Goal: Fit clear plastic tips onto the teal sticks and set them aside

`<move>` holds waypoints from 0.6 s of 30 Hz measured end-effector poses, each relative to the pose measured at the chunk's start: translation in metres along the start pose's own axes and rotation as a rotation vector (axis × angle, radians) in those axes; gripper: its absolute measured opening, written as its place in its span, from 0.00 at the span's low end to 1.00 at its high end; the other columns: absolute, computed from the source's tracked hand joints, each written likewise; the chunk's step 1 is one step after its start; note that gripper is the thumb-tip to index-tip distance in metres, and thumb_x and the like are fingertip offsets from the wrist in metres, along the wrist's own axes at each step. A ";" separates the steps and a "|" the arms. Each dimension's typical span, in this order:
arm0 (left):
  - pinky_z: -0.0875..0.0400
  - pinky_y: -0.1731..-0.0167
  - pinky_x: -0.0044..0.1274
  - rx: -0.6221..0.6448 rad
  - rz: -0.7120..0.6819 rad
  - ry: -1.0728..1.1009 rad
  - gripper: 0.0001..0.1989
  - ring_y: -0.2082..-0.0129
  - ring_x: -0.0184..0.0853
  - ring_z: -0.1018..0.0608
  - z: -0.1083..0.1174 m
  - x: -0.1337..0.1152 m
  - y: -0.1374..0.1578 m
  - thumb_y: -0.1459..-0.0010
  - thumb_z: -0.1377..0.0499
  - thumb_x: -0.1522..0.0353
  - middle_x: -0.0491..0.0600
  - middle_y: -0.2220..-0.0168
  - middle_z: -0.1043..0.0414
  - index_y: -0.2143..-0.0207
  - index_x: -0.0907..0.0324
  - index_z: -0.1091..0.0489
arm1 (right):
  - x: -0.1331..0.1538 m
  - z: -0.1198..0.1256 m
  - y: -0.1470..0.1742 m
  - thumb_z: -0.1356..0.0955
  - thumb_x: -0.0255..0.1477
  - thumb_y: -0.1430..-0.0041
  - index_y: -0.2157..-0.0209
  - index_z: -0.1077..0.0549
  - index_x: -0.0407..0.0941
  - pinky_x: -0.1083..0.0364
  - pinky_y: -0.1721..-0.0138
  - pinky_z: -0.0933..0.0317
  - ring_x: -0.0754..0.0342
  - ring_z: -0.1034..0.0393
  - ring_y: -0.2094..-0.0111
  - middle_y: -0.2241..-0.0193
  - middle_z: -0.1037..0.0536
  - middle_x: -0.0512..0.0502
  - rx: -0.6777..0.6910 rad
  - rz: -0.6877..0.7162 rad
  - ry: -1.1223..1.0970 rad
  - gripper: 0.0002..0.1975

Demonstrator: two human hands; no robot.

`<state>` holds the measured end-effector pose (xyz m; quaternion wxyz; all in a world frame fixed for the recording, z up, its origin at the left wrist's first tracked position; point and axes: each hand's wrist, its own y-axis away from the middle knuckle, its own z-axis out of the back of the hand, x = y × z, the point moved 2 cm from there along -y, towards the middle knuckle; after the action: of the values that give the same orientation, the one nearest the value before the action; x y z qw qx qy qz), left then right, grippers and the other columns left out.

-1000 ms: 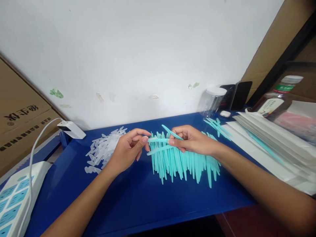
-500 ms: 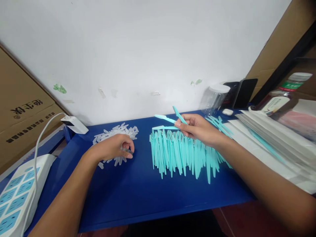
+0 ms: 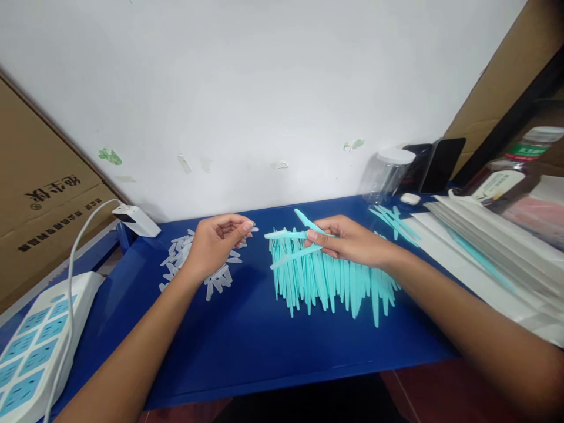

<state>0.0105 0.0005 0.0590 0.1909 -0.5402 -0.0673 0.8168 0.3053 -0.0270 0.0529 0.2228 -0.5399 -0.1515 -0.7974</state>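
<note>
Turquoise eyebrow razors [image 3: 285, 235] fan out from the right hand [image 3: 346, 241], its grip pinching them at frame centre, over a razor pile [image 3: 326, 288]. Left of centre, the left hand [image 3: 218, 242] pinches a translucent cap [image 3: 255, 230] between thumb and fingers; loose caps [image 3: 219, 278] lie around it on the blue table [image 3: 247, 346].

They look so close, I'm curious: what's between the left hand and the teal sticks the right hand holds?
In the head view: a clear piece poking from the left hand, then a gap before the teal sticks, blue tabletop behind.
</note>
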 end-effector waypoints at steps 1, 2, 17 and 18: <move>0.25 0.71 0.23 -0.005 0.009 0.043 0.16 0.72 0.32 0.21 -0.003 -0.001 0.002 0.39 0.32 0.57 0.51 0.69 0.19 0.59 0.61 0.19 | -0.001 -0.002 0.000 0.33 0.50 0.31 0.61 0.22 0.44 0.58 0.76 0.47 0.61 0.48 0.81 0.81 0.40 0.58 0.031 -0.014 -0.013 0.23; 0.24 0.70 0.23 0.003 0.016 0.074 0.15 0.72 0.32 0.21 -0.007 -0.003 0.003 0.39 0.32 0.58 0.51 0.68 0.18 0.58 0.61 0.18 | -0.001 -0.004 0.000 0.34 0.51 0.31 0.61 0.21 0.44 0.58 0.75 0.46 0.61 0.50 0.81 0.81 0.44 0.59 0.056 -0.029 -0.029 0.24; 0.22 0.71 0.25 0.029 -0.029 0.101 0.09 0.71 0.34 0.20 -0.028 -0.012 0.013 0.44 0.28 0.62 0.50 0.68 0.17 0.62 0.57 0.16 | 0.006 -0.018 0.003 0.33 0.55 0.35 0.61 0.19 0.44 0.51 0.54 0.31 0.55 0.34 0.67 0.69 0.32 0.49 0.242 -0.078 0.000 0.27; 0.22 0.71 0.25 0.031 -0.028 0.098 0.10 0.71 0.34 0.20 -0.028 -0.013 0.013 0.44 0.28 0.62 0.50 0.68 0.17 0.62 0.57 0.16 | 0.006 -0.018 0.003 0.34 0.55 0.34 0.61 0.19 0.44 0.51 0.55 0.31 0.55 0.35 0.67 0.69 0.31 0.48 0.251 -0.063 0.012 0.27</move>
<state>0.0378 -0.0188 0.0543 0.2136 -0.5754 -0.0526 0.7877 0.2904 -0.0390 0.0522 0.2643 -0.4979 -0.2659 -0.7820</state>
